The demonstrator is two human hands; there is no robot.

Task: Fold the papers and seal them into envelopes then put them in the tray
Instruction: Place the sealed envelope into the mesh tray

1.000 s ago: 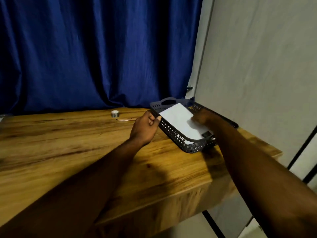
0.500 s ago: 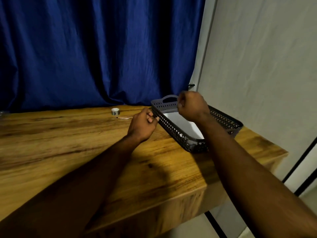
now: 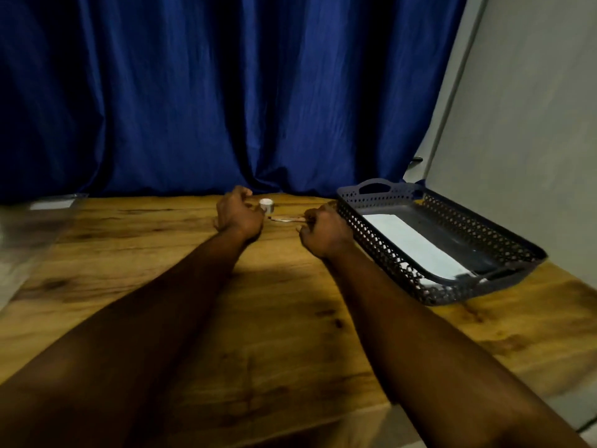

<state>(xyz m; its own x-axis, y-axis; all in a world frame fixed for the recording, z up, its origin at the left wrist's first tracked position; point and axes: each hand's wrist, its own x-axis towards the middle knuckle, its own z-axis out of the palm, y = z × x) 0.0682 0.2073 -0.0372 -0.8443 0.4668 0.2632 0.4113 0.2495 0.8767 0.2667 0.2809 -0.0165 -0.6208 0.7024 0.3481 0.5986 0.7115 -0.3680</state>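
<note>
The left hand (image 3: 237,211), right hand (image 3: 324,235) and forearms are bare.

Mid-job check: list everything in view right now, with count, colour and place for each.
Tray: one, dark grey, perforated, table's right side.
Envelope: one, white, inside the tray.
Tape roll: one, white, far middle of table.
Thin stick: one, brownish, beside the roll; blurred.
Plastic sheet: one, clear, table's far left.
Table: one, brown wood.
Curtain: one, deep blue, behind.
Wall panel: pale grey, right.
Left hand: fingers curled, beside the roll.
Right hand: fingers curled, at the stick's end.
</note>
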